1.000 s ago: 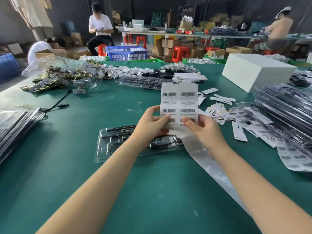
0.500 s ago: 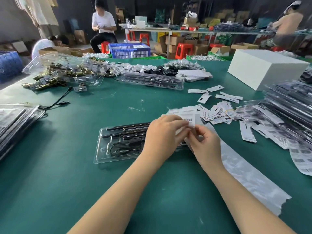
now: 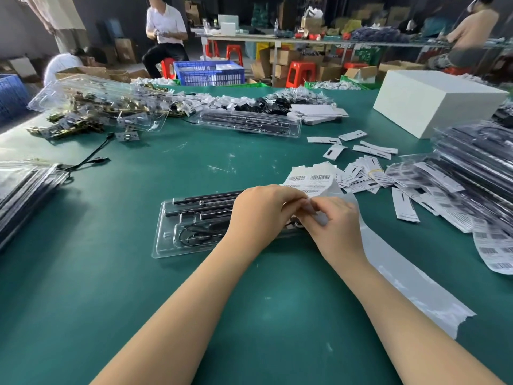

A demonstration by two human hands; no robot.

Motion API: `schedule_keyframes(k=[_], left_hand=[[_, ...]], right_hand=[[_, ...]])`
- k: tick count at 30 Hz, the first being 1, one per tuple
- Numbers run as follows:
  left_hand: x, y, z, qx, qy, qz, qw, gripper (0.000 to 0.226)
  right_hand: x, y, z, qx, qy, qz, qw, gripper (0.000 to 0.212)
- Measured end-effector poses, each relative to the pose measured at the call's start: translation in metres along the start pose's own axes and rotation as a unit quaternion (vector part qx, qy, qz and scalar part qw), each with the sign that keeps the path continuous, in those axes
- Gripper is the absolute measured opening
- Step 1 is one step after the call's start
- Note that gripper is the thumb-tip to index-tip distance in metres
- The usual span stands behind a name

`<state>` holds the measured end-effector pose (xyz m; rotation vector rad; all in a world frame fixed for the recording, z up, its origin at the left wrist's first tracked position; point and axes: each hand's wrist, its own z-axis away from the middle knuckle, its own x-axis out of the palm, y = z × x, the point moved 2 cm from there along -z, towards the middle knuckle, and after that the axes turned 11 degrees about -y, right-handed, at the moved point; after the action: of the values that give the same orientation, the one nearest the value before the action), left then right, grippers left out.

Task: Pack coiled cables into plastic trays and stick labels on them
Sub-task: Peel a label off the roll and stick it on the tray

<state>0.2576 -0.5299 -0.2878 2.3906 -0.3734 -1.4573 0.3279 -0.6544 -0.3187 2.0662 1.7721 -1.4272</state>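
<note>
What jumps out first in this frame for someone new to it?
Dead centre, the left hand and right hand meet over a clear plastic tray of black cable parts, both pinching a barcode label sheet whose bare backing strip trails toward the near right. Around them the green table is crowded: a white box at far right, stacked packed trays on the right edge.

Packing workshop, long green table (image 3: 116, 273), stacks of packed trays (image 3: 472, 162), loose barcode labels (image 3: 358, 173), cardboard boxes (image 3: 283, 56), blue crate (image 3: 211, 73), seated workers (image 3: 166, 31)
</note>
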Motion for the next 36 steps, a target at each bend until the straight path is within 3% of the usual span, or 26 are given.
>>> schedule_keyframes(k=[9,21,26,31,36], left_hand=[[-0.0033,-0.0037,-0.0019,-0.053,-0.084,0.064,0.993,0.014],[-0.0051,-0.0095,-0.0026,-0.057,-0.123,0.103,0.985,0.016],[-0.0071,-0.009,-0.0022,-0.025,-0.09,0.117,0.989,0.02],[-0.0077,-0.0053,-0.0011,0.013,-0.062,0.05,0.997,0.012],[-0.0087,-0.0102,-0.0007,0.001,-0.089,0.109,0.99,0.016]], right_hand=[[0.0,0.0024,0.002,-0.02,0.007,0.007,1.0,0.021],[0.0009,0.004,0.0041,-0.018,0.011,0.02,1.0,0.018],[0.0005,0.0001,0.0041,0.001,-0.002,-0.021,1.0,0.019],[-0.0003,-0.0015,0.0038,0.021,0.005,-0.046,0.999,0.019],[0.0,-0.0016,0.0039,-0.006,0.028,-0.01,1.0,0.016]])
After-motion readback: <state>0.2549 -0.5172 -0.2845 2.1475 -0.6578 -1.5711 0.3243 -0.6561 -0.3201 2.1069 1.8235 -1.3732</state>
